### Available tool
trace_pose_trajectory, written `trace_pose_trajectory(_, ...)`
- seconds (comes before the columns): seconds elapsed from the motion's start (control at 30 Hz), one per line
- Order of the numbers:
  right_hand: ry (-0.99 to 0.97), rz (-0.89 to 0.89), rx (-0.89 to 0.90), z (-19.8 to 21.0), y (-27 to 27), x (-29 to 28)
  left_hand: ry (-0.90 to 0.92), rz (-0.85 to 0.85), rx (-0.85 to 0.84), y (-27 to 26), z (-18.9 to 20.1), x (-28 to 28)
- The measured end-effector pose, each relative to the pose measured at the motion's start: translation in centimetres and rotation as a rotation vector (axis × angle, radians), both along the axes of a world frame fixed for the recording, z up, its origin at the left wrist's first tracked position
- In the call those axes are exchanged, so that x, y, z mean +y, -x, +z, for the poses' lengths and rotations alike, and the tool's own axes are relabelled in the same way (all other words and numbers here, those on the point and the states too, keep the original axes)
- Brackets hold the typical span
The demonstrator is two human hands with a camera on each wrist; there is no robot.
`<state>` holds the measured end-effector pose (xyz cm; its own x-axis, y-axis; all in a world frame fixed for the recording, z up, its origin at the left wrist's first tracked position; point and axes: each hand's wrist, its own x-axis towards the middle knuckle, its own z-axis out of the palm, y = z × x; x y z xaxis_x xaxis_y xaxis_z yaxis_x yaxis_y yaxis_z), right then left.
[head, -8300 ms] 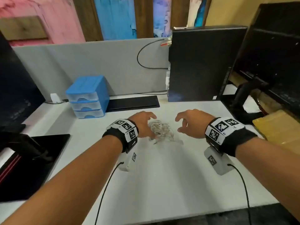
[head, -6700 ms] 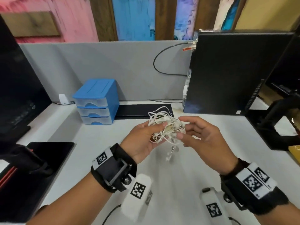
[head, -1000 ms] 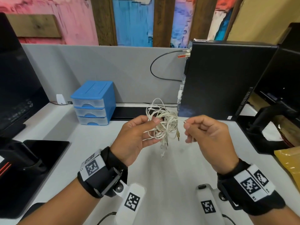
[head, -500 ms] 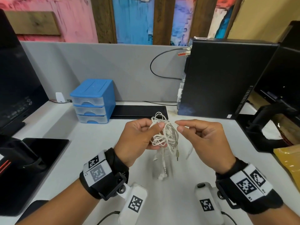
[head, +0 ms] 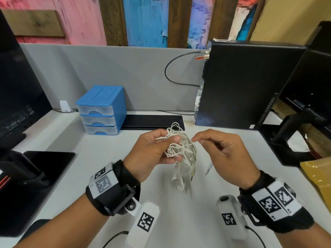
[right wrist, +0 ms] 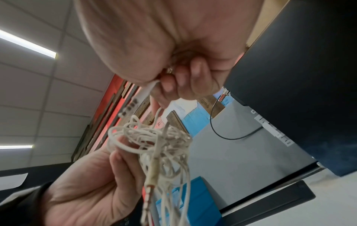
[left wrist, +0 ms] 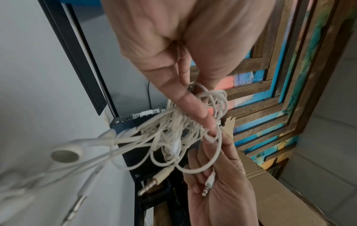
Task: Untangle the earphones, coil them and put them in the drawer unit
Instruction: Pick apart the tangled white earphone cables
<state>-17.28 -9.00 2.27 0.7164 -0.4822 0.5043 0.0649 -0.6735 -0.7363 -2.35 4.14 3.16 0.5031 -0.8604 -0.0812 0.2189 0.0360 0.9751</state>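
The tangled white earphones (head: 180, 149) hang in a knotted bunch above the white desk (head: 100, 149). My left hand (head: 168, 148) grips the bunch between thumb and curled fingers. My right hand (head: 194, 139) pinches one strand at the bunch's right side, and a jack plug (head: 208, 169) dangles under its palm. In the left wrist view an earbud (left wrist: 65, 152) and loose plugs trail from the earphones (left wrist: 173, 130). In the right wrist view the earphones (right wrist: 154, 140) hang between both hands. The blue drawer unit (head: 102, 110) stands at the back left, all three drawers closed.
A black computer tower (head: 250, 83) stands at the back right, with a flat black bar (head: 152, 119) beside it. Monitors and their black stands flank the desk on the left (head: 18, 86) and right (head: 295, 126). A yellow envelope (head: 318, 172) lies at the right edge.
Both hands lifted the tangle off the desk several seconds back. Over the last second the hands have sunk slightly, and loose ends and plugs now hang lower below the bunch.
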Motion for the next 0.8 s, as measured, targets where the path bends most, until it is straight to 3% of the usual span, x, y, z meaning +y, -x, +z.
trace_pose_trajectory(0.17,-0.03,0.094,0.002,-0.8,-0.5,1.4,-0.033,-0.05,0.047,0.4,-0.5,-0.2)
trace_pose_trajectory(0.4,-0.02,-0.085,-0.076,-0.1,-0.5,1.5,0.028,0.037,0.245,-0.4,-0.2,-0.6)
trace_pose_trajectory(0.57,0.096,-0.119,0.02,-0.9,-0.8,2.2,0.048,0.014,0.278,-0.3,-0.6,-0.7)
trace_pose_trajectory(0.67,0.104,-0.148,0.028,-1.1,-0.8,1.9,0.045,-0.057,0.222,-0.4,-0.7,-0.4)
trace_pose_trajectory(0.8,0.064,-0.113,0.013,-0.7,-0.6,1.8,-0.006,-0.053,-0.022,-0.2,-1.0,-0.3)
